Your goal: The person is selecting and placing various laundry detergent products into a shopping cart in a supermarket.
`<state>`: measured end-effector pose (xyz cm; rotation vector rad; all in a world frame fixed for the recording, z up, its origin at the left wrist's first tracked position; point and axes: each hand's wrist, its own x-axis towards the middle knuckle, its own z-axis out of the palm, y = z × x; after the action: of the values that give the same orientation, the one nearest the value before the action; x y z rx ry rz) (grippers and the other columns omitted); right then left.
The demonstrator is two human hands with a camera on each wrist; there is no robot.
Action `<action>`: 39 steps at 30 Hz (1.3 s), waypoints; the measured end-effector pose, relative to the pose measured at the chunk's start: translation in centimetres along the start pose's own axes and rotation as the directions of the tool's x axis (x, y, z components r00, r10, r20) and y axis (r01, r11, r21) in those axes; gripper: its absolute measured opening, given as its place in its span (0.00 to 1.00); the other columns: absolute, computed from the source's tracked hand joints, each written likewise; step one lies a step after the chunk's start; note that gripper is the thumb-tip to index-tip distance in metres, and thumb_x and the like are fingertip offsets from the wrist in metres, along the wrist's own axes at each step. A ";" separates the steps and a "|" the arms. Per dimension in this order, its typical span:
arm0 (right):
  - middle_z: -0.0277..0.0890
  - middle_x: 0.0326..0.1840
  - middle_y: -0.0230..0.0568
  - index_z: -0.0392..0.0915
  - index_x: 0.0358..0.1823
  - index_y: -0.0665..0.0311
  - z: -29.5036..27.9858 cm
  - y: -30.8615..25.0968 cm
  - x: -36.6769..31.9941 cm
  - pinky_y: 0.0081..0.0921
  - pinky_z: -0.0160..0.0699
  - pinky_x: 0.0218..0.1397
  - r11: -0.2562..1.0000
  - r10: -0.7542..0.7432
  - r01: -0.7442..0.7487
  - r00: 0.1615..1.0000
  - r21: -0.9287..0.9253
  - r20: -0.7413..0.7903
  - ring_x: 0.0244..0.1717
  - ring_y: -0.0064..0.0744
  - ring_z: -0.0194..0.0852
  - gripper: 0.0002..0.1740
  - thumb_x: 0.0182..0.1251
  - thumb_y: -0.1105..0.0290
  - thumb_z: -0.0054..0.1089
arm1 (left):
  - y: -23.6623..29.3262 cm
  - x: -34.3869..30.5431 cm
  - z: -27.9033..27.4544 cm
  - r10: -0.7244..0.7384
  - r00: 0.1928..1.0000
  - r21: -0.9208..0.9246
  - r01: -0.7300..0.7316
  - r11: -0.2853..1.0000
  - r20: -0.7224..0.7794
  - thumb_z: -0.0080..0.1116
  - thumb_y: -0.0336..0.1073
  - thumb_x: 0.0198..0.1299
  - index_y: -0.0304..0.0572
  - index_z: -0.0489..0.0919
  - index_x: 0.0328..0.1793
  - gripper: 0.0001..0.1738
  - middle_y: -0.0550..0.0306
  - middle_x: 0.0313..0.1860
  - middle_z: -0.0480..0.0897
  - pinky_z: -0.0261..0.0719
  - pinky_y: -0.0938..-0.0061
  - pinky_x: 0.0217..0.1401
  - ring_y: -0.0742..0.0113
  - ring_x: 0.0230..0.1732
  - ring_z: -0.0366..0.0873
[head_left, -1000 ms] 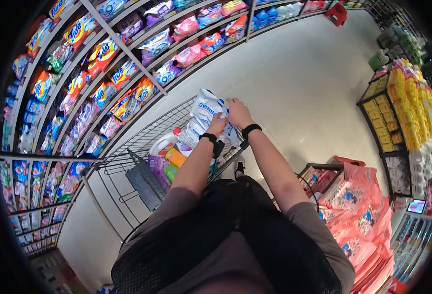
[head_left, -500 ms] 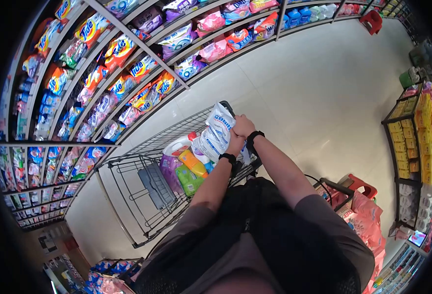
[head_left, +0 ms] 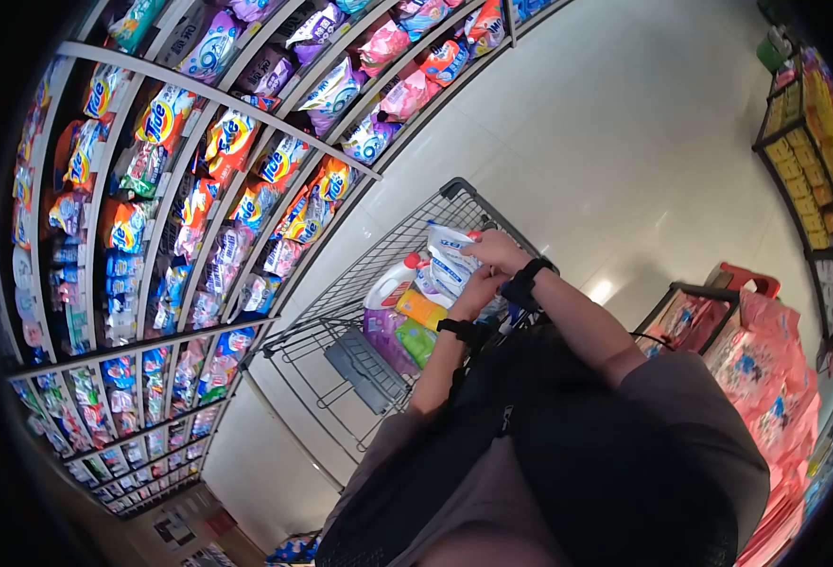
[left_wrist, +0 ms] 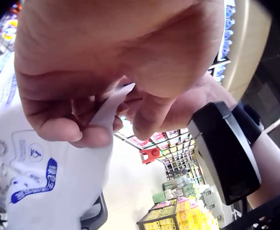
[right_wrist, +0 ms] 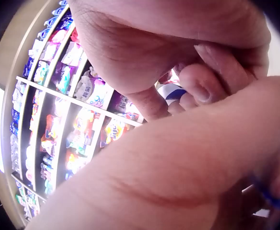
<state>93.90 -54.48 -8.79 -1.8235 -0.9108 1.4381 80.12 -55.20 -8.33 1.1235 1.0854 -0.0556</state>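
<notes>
A white plastic bag with blue print [head_left: 451, 266] stands in the wire shopping cart [head_left: 336, 260] among other goods. My left hand [head_left: 478, 291] grips its edge; in the left wrist view, a fold of the white plastic [left_wrist: 106, 115] is pinched between curled fingers. Just beyond, my right hand [head_left: 500, 251] holds the bag's upper part, its fingers curled in the right wrist view with a bit of white and blue showing between them. My hands are close together, and the left arm [right_wrist: 168, 163] crosses in front of the right hand. Black bands with devices sit on both wrists.
Beside the bag in the cart lie a white bottle with a red cap [head_left: 393, 283], an orange pack [head_left: 421, 308], a green pack [head_left: 416, 340] and a purple one [head_left: 385, 335]. Shelves of detergent bags [head_left: 166, 118] line the left. Pink bags [head_left: 766, 378] stand at the right.
My view has turned, so the cart and bag appear further right and lower. The bag's top sits lower between my hands, which stay on it throughout.
</notes>
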 end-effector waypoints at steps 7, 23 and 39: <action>0.86 0.32 0.59 0.89 0.35 0.72 7.5 -3.6 -4.1 0.40 0.85 0.43 0.982 -0.160 0.152 0.984 -0.111 -0.075 0.36 0.53 0.89 0.27 0.55 0.50 0.66 | -1.9 -7.2 -5.2 0.207 0.977 0.339 -0.177 0.924 -0.055 0.65 0.34 0.66 0.29 0.82 0.61 0.21 0.48 0.53 0.89 0.80 0.68 0.57 0.61 0.54 0.85; 0.79 0.22 0.52 0.83 0.28 0.74 3.2 -21.2 -23.5 0.39 0.75 0.31 0.781 -0.284 0.532 0.768 0.327 -0.573 0.26 0.38 0.81 0.32 0.64 0.44 0.70 | 17.7 -26.1 -7.8 0.684 0.671 0.798 -0.562 0.217 0.286 0.65 0.32 0.69 0.30 0.78 0.38 0.11 0.66 0.23 0.73 0.61 0.76 0.28 0.80 0.28 0.60; 0.72 0.20 0.44 0.65 0.28 0.68 7.8 -17.9 -49.9 0.32 0.65 0.25 0.378 -0.382 0.922 0.237 0.083 -0.893 0.19 0.37 0.72 0.25 0.68 0.58 0.71 | 16.2 -38.3 5.9 0.783 -0.574 0.419 -0.666 -0.617 0.240 0.69 0.31 0.62 0.33 0.81 0.39 0.09 0.55 0.29 0.79 0.70 0.71 0.31 0.62 0.27 0.75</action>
<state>75.80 -85.29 31.11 -0.9820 -0.5360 0.1464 72.78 -69.33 30.49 2.2698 -0.4172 1.6830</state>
